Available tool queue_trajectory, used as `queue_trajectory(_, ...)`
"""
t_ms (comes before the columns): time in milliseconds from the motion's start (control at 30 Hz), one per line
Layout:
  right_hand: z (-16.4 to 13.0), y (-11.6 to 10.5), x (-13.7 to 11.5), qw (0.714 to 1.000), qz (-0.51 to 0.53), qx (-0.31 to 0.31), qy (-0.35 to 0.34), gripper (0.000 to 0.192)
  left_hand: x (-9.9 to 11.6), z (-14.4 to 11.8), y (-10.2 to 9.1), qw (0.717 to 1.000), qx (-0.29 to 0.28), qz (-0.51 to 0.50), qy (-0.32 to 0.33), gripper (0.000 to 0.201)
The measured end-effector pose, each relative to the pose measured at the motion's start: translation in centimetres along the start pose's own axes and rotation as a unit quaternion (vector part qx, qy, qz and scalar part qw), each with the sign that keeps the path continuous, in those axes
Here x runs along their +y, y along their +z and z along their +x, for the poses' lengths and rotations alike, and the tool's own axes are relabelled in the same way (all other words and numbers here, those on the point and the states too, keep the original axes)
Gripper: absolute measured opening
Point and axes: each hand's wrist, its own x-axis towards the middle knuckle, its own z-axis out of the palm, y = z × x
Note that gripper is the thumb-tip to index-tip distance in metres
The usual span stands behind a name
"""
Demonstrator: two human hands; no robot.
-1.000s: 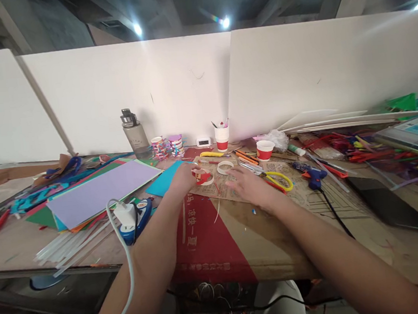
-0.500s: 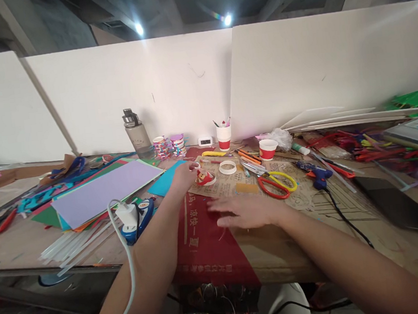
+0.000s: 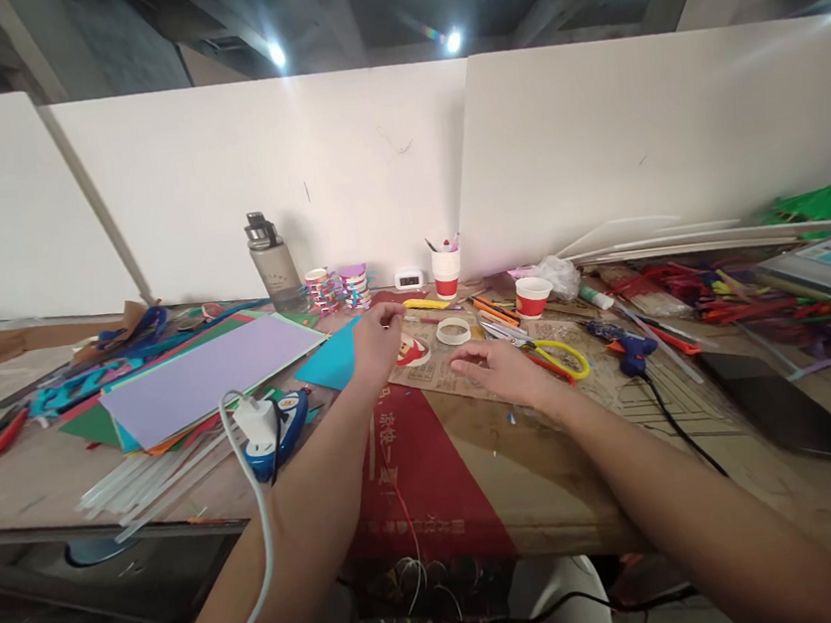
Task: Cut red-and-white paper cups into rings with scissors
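Observation:
My left hand [image 3: 380,341] is over the cardboard beside the blue paper [image 3: 327,358], its fingers pinched together. What lies between the fingertips is hidden. Just right of it sits a red-and-white cut piece of paper cup [image 3: 412,352], partly covered by the fingers. My right hand [image 3: 495,367] hovers low over the printed cardboard [image 3: 423,376], fingers loosely bent and apart, with nothing seen in them. Behind it lies a white paper ring [image 3: 454,331]. Scissors with red and yellow handles [image 3: 567,356] are next to it, partly hidden by the hand.
Coloured paper sheets [image 3: 213,379], clear glue sticks [image 3: 172,479] and a power strip [image 3: 280,437] lie left. A bottle [image 3: 273,268] and paper cups [image 3: 445,273] stand behind. To the right are another cup [image 3: 533,298], a glue gun [image 3: 634,352] and a dark tablet [image 3: 791,409].
My right hand has moved up and right, off the red part of the cardboard. My left hand has shifted slightly right and up. A thin string now hangs over the table's front edge.

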Motion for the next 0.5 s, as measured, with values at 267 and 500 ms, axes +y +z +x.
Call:
queue_trajectory(267, -3.0, 4.7, -5.7, 0.948, -0.103, -0.256, -0.16, 0.073, -0.1, 0.2, 0.2, 0.994, 0.022, -0.093, -0.049, 0.017)
queue_trajectory(500, -6.5, 0.8, -9.4, 0.854, 0.158, -0.446, -0.218, 0.041, 0.2, -0.1, 0.7, 0.994, 0.004, -0.096, -0.054, 0.018)
